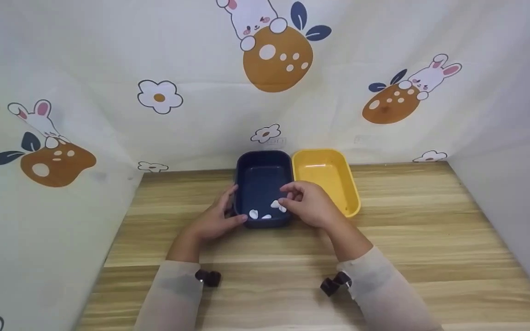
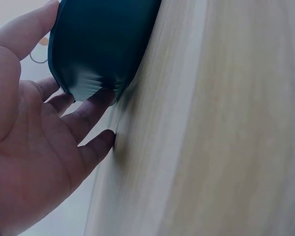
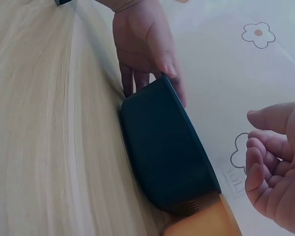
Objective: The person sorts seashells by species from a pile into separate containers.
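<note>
A dark blue rectangular tray stands on the table, with several small white pieces lying near its front end; their kind is too small to tell. My left hand holds the tray's front left corner. Its thumb lies at the near rim and its fingers touch the left wall, as the left wrist view also shows. Over the tray's right edge hovers my right hand, fingers loosely bent. In the right wrist view, thumb and forefinger of that hand stand apart with nothing visible between them.
A yellow tray stands against the blue one on the right, partly behind my right hand. Printed cloth walls enclose the wooden table at the back and sides. Black clips sit at both sleeves.
</note>
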`<state>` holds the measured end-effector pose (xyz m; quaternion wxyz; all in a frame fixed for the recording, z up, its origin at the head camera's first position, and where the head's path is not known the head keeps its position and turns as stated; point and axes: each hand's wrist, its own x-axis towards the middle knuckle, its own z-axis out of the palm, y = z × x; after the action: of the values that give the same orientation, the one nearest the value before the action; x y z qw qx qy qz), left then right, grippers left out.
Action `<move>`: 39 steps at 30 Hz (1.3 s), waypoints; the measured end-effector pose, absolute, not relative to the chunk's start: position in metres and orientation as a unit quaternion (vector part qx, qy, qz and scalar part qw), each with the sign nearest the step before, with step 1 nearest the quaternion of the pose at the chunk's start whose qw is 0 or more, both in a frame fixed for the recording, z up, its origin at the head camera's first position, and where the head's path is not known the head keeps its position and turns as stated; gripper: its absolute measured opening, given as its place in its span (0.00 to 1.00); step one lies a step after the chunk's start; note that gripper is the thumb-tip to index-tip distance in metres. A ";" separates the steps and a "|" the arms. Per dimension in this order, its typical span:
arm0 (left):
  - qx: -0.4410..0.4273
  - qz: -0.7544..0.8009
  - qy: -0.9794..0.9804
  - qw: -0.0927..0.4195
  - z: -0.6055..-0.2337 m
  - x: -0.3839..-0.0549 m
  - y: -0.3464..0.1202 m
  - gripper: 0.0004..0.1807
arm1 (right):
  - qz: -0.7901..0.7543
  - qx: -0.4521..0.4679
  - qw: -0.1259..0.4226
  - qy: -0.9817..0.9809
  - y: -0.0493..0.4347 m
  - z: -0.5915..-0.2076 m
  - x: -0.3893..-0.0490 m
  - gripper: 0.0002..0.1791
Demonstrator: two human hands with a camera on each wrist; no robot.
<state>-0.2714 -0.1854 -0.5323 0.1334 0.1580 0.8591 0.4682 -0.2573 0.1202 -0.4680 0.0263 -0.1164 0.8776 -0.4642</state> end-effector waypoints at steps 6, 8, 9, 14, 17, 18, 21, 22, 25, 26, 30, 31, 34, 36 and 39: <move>0.157 0.470 0.858 0.135 -0.532 -0.272 -0.186 0.56 | -0.454 -0.126 0.021 0.882 0.133 -0.464 -0.258 0.15; 0.155 0.470 0.858 0.135 -0.532 -0.271 -0.186 0.56 | -0.456 -0.118 0.017 0.882 0.140 -0.463 -0.259 0.16; 0.156 0.469 0.859 0.134 -0.532 -0.271 -0.186 0.56 | -0.456 -0.113 0.016 0.882 0.144 -0.462 -0.260 0.16; 0.159 0.459 0.865 0.130 -0.536 -0.273 -0.186 0.56 | -0.455 -0.101 0.017 0.885 0.164 -0.460 -0.265 0.19; 0.159 0.455 0.867 0.126 -0.536 -0.274 -0.184 0.55 | -0.453 -0.089 0.019 0.887 0.176 -0.459 -0.267 0.19; 0.159 0.457 0.866 0.126 -0.536 -0.274 -0.184 0.55 | -0.454 -0.083 0.019 0.887 0.180 -0.459 -0.267 0.19; 0.162 0.467 0.859 0.129 -0.536 -0.275 -0.182 0.55 | -0.457 -0.072 0.016 0.887 0.192 -0.459 -0.268 0.18; 0.162 0.470 0.858 0.130 -0.536 -0.276 -0.182 0.55 | -0.456 -0.069 0.015 0.887 0.196 -0.459 -0.268 0.18; 0.163 0.478 0.852 0.136 -0.536 -0.276 -0.180 0.55 | -0.455 -0.064 0.012 0.888 0.208 -0.459 -0.267 0.20; 0.162 0.478 0.852 0.137 -0.535 -0.276 -0.180 0.56 | -0.455 -0.059 0.014 0.888 0.212 -0.458 -0.267 0.20; 0.162 0.475 0.854 0.138 -0.534 -0.277 -0.179 0.56 | -0.448 -0.045 0.010 0.893 0.229 -0.457 -0.268 0.22; 0.162 0.474 0.855 0.137 -0.534 -0.277 -0.180 0.56 | -0.445 -0.043 0.009 0.894 0.233 -0.457 -0.268 0.22; 0.162 0.468 0.858 0.135 -0.533 -0.278 -0.182 0.56 | -0.435 -0.040 0.001 0.900 0.244 -0.456 -0.268 0.24; 0.161 0.464 0.860 0.136 -0.532 -0.277 -0.183 0.57 | -0.429 -0.034 0.001 0.903 0.249 -0.456 -0.268 0.25; 0.158 0.456 0.866 0.133 -0.529 -0.276 -0.183 0.57 | -0.423 -0.026 0.006 0.906 0.255 -0.454 -0.268 0.26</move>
<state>-0.2758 -0.1834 -0.5293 0.1326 0.1577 0.8658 0.4560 -0.2683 0.2551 -0.4544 0.0060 -0.0262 0.9060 -0.4225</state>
